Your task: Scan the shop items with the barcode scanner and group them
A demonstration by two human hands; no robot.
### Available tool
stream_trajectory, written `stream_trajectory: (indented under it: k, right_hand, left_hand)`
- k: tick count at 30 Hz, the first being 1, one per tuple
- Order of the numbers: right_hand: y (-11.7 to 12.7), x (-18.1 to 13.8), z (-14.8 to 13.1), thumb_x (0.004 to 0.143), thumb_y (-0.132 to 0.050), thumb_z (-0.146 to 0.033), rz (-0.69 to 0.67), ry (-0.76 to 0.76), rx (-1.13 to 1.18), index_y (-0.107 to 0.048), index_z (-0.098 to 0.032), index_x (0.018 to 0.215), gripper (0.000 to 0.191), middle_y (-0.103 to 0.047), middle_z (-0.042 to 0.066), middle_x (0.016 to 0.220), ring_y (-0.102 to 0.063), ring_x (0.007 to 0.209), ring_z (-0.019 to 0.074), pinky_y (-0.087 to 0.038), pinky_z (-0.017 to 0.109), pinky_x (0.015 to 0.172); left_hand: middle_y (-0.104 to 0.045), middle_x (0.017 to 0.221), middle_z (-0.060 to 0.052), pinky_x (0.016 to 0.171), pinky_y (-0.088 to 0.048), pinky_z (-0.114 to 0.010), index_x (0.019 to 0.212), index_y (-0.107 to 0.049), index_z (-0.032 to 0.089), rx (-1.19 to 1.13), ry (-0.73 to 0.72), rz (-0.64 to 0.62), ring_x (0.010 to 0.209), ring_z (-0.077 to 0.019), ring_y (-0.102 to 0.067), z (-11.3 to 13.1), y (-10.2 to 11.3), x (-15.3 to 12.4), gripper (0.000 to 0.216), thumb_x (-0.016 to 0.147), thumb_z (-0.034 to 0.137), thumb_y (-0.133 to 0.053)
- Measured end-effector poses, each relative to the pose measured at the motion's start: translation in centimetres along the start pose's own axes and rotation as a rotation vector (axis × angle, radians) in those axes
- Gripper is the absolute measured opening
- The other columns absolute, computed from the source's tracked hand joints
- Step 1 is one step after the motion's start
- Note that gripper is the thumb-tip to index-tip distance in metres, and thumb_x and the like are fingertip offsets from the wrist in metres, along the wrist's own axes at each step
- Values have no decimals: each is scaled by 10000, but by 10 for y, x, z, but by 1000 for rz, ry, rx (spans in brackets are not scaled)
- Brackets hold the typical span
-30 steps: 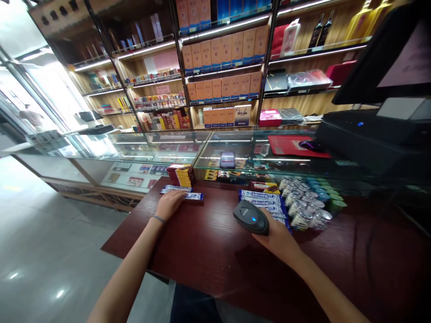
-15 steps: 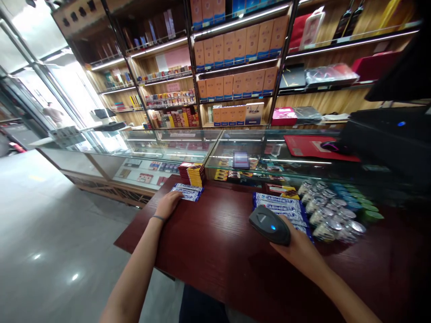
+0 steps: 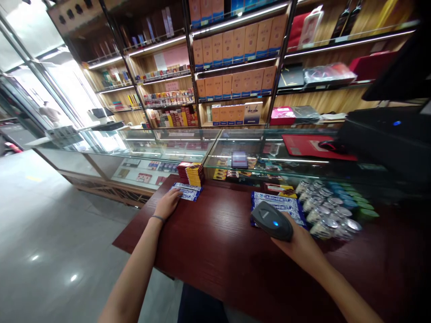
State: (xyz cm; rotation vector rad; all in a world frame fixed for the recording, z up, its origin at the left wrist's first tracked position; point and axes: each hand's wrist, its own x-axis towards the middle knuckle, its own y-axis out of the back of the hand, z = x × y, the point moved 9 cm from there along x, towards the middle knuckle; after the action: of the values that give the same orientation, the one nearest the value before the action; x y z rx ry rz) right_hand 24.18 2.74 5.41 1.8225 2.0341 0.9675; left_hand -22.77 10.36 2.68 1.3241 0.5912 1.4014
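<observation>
My right hand (image 3: 298, 240) is wrapped round the handle of a black barcode scanner (image 3: 272, 220) with a lit blue light. The scanner is above the near side of a row of blue-and-white snack packets (image 3: 278, 200) and partly hides them. On the left, my left hand (image 3: 168, 202) lies palm down, its fingers resting on the left end of a smaller group of blue-and-white packets (image 3: 191, 192). Just behind those packets stands a stack of yellow-and-dark-red packs (image 3: 194, 174).
On the dark red wooden table (image 3: 205, 242), several silver-lidded jars (image 3: 323, 211) and green-topped containers (image 3: 365, 205) stand at right. Behind run glass display counters (image 3: 168, 150). A black monitor and machine (image 3: 377, 130) fill the right side, near a red mat (image 3: 303, 148).
The scanner and my right hand have shifted slightly right and up relative to the packets. My left hand has stayed on the left packets. The view has moved a little.
</observation>
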Motion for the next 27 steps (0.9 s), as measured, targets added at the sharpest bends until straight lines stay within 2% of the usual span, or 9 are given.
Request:
stream_trajectory:
  k: [4,6,9,11,16,21,24,27]
  right_hand:
    - [23,6,5,774,-664,-387,63,-40,28,-536,-242,1246,510,-760,73,963,-739,851,286,-535,333,691]
    - [39,8,10,789,-653,-381,95,-122,43,-561,-252,1192,433,-739,27,805,-712,680,252,-514,311,587]
    - [60,8,6,763,-673,-345,111,-132,91,-558,-253,1182,445,-711,-10,748,-607,483,176,-461,277,483]
    - [74,7,8,759,-687,-344,126,-162,84,-562,-249,1160,431,-690,-29,686,-558,419,155,-432,268,445]
    - [101,2,21,781,-692,-382,148,-205,130,-528,-237,1258,525,-649,-55,623,-544,391,153,-443,272,417]
    - [119,-3,30,777,-706,-394,155,-227,178,-497,-237,1293,578,-656,-42,678,-527,386,142,-449,274,394]
    - [131,-7,30,795,-694,-397,178,-223,191,-497,-232,1287,555,-685,-21,742,-524,393,130,-449,275,408]
    - [139,-11,32,797,-697,-410,204,-219,216,-526,-229,1222,493,-665,-31,698,-521,398,132,-446,273,415]
  left_hand:
    - [-594,1425,-108,1172,-406,-475,1291,-647,234,7,-85,17,1367,-278,-518,39,2,9,373,984,356,-472]
    - [-583,1437,-110,1176,-401,-485,1330,-623,235,-28,-133,-8,1371,-281,-511,67,-3,17,399,980,371,-488]
    - [-602,1409,-106,1156,-429,-475,1346,-609,238,-107,-193,-17,1333,-266,-542,113,-13,31,399,987,362,-485]
    - [-621,1374,-102,1130,-454,-460,1330,-617,242,-168,-220,10,1287,-251,-572,146,-19,42,376,995,335,-474]
    - [-651,1287,-100,1087,-482,-433,1282,-650,238,-315,-313,46,1215,-243,-596,234,-44,65,333,978,303,-531]
    - [-659,1234,-115,1034,-501,-418,1271,-668,241,-375,-423,-50,1156,-260,-608,319,-82,76,339,943,300,-608]
    - [-664,1195,-129,994,-509,-420,1261,-679,235,-352,-487,-110,1115,-269,-616,356,-102,77,357,915,325,-661]
    - [-670,1136,-127,968,-510,-415,1224,-702,236,-284,-507,-153,1066,-270,-629,374,-118,78,355,886,344,-703]
